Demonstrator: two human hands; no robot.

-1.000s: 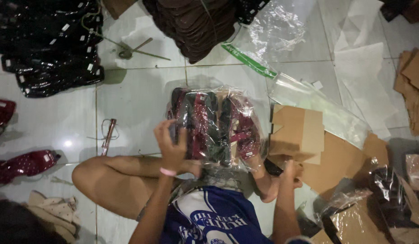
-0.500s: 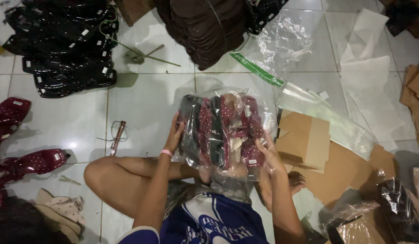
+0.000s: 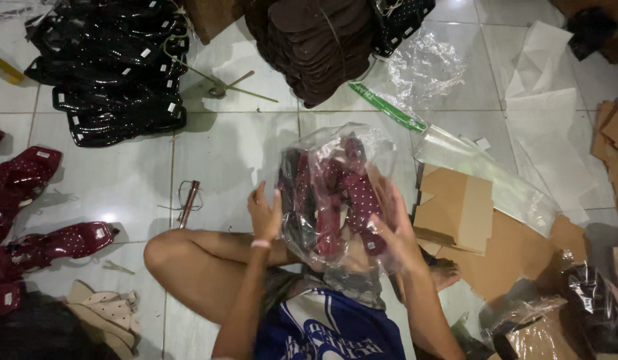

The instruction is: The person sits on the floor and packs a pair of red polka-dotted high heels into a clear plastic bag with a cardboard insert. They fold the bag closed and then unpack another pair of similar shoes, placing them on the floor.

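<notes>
- Since a moment ago, both hands sit flatter against the sides of the bag, and the bundle is tilted up a little more over the lap.
- Pale floor tiles (image 3: 229, 160) carry everything; the person sits on them with a bent knee to the left.
- Black shoe stacks (image 3: 112, 73) lie at the far left, well apart from the hands.
- Dark brown pile of soles (image 3: 315, 47) sits at the top centre, beyond the bag.
- Flattened cardboard pieces (image 3: 455, 210) lie just to the right of the bag, with a long clear plastic sleeve (image 3: 482, 170) draped over them.
- Clear plastic bag (image 3: 335, 200) full of dark red dotted shoes is held above the lap, between the two hands.
- Loose dark red shoes (image 3: 29, 177) rest on the floor at the far left edge.
- Left hand (image 3: 265, 213) presses the bag's left side, fingers together and curled onto the plastic.
- Right hand (image 3: 395, 223) holds the bag's right side, fingers spread a little, flat on the plastic.
- Small rusty tool (image 3: 187, 203) lies on the tiles near the knee.
</notes>
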